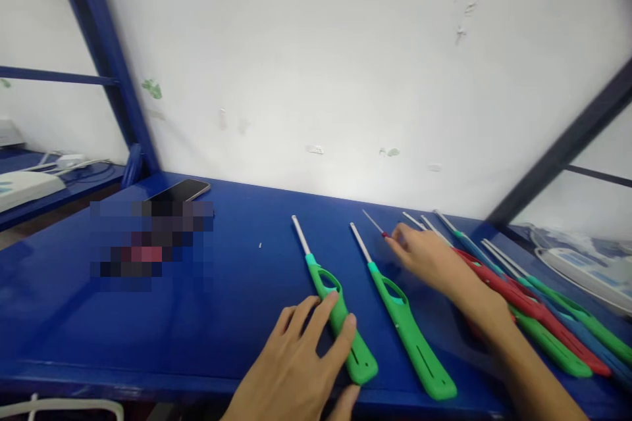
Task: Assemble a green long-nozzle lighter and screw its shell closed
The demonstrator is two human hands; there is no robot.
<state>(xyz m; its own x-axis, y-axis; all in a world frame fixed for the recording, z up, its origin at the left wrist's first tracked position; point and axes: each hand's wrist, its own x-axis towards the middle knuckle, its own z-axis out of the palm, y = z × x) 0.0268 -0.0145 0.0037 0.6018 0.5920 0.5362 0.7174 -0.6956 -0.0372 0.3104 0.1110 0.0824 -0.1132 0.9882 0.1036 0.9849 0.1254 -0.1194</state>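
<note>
My left hand (296,362) rests with spread fingers on the handle of a green gas lighter (363,358) with a long metal tube; its fingertips touch the side and top. To its right lies a second green gas lighter (412,335), roughly parallel and untouched. My right hand (424,256) is closed in a pinch around a small screwdriver (374,222) with a thin metal shaft and a red end, pointing up and left. Its grip is mostly hidden by the fingers. Beneath and beyond my right forearm lie several more lighters, among them a red lighter (538,306) and a blue lighter (577,329).
The blue tabletop (237,316) meets a white wall behind. A phone (185,191) lies at the back left beside a pixelated patch. A tiny white piece (260,245) sits left of the lighters. Blue frame posts (116,59) stand at both sides.
</note>
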